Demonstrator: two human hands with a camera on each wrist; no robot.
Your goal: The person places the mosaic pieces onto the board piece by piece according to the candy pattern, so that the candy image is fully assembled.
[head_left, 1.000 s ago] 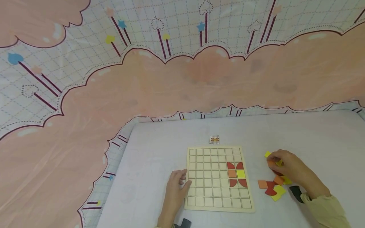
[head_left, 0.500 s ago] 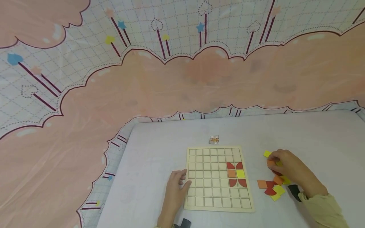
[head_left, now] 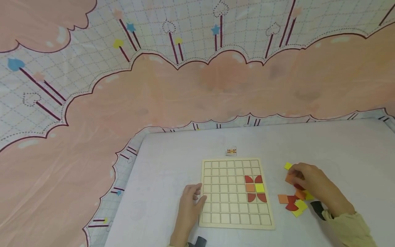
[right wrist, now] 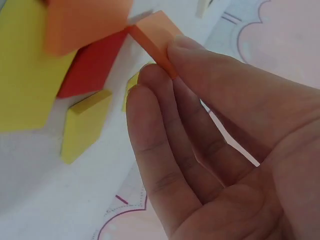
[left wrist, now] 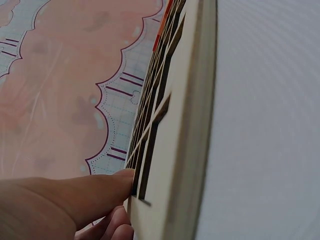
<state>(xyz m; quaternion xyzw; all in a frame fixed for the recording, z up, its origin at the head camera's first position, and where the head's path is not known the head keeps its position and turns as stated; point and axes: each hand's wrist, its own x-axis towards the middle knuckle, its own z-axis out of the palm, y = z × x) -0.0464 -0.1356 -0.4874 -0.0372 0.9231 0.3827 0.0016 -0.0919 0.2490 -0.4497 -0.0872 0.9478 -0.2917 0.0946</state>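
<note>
My left hand (head_left: 190, 207) rests at the left edge of a pale wooden grid board (head_left: 216, 223), its thumb touching the rim in the left wrist view. On the board's right side sit an orange square (head_left: 250, 187), a yellow square (head_left: 260, 187) and several red quarter-circle tiles (head_left: 248, 179). Over the loose pieces to the right, my right hand (head_left: 311, 180) pinches an orange tile (right wrist: 157, 37) between thumb and index finger. Below it lie loose yellow tiles (head_left: 301, 205), a red tile (head_left: 291, 207) and an orange tile (head_left: 283, 199), partly overlapping.
A small pattern card (head_left: 231, 151) lies beyond the board on the white tabletop (head_left: 160, 171). The table meets a patterned peach cloth (head_left: 185, 92) at the back and left. Dark straps (head_left: 317, 210) show near both wrists.
My right hand shifts slightly and tilts the orange tile, pulling it a little to the left from the pile. The left hand stays in place; the tiles on the board look unchanged.
</note>
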